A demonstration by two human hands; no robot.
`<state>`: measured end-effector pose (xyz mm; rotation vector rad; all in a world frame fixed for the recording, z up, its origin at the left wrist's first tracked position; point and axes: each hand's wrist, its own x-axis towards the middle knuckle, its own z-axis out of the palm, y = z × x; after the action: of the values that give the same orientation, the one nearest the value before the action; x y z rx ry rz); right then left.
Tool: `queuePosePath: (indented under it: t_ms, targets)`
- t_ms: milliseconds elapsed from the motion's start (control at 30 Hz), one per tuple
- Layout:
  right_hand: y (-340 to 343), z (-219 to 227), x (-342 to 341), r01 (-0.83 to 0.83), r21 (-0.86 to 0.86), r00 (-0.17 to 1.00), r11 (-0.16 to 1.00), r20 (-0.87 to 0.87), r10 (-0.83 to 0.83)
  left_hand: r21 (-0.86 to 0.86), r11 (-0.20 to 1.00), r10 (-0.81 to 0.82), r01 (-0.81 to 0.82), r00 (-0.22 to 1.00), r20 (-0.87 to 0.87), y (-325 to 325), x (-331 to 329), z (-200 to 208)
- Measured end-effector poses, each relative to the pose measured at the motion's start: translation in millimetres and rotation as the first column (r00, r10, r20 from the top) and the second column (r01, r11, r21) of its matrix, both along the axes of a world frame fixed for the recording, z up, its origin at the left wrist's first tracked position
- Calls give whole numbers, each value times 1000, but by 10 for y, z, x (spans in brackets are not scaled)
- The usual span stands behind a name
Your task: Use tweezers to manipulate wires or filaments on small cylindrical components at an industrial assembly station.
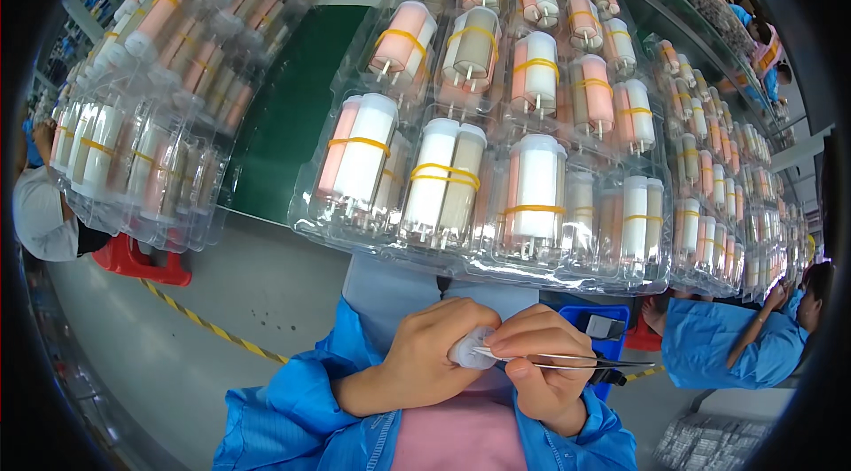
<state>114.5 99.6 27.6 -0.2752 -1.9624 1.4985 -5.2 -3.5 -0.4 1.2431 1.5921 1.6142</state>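
Note:
My left hand (424,349) is closed around a small whitish translucent round piece (474,349), held in front of my body; most of it lies inside the fingers. My right hand (542,356) pinches a pair of thin metal tweezers (567,358). The tweezers' tips touch the front of the whitish piece, while their other end sticks out to the right. Beyond my hands, clear plastic trays (390,245) hold bundles of pink, white and grey tubes (362,147), bound with yellow rubber bands.
More trays of banded tubes stand at left (133,139) and right (709,232) on the green table (275,116). A red stool (142,260) and a blue bin (596,329) are below. One co-worker (736,338) in blue sits at right; another person's white sleeve (44,214) shows at left.

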Motion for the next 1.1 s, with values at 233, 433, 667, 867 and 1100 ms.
queuePosePath:
  t_ms: [233, 433, 667, 867, 1100]
  targets:
    - [-4, 7, -11, 7, 2, 1000, 1000, -12, -7, 1, 1000, 10, -10, 1000, -15, -7, 8, 1]
    - [-26, 19, -19, 35, -8, 999, 999, -2, -35, 4, 1000, 13, -13, 999, -40, -3, 4, 7]
    - [-11, -4, -14, 20, -7, 999, 1000, -35, -20, -8, 1000, 9, -10, 998, -62, -11, 2, 7]
    - [-4, -29, -16, 6, -11, 998, 1000, -61, -6, -4, 1000, 14, -14, 997, -82, -7, 3, 18]
    - [18, -52, -13, -16, -9, 997, 1000, -79, 15, -6, 1000, 3, -3, 996, -93, -11, -3, 24]
